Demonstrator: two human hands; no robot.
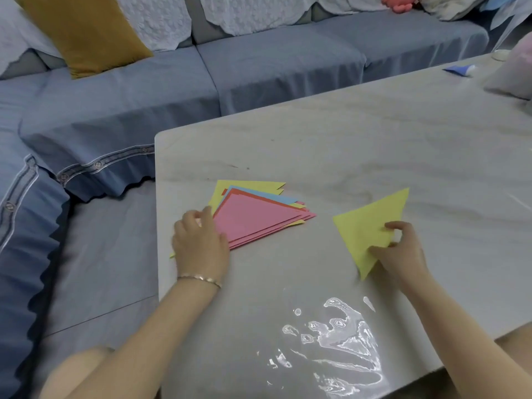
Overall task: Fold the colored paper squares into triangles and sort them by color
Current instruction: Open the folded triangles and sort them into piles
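L hand [200, 246] resting on left corner of mixed-colour triangle stack [253, 220], pink on top, fingers' grip unclear, R hand [403, 251] pinching lone yellow triangle [371, 223], near stack, apart, both on table [345, 139] by sofa [259, 70]

On my feed I see a pale marble-look table [345, 133] close to a blue-grey covered sofa [273, 70] that wraps round its left and far sides. A mustard cushion [83, 33] leans by white lace backrest covers [161, 21] (light glares off the table's near edge).
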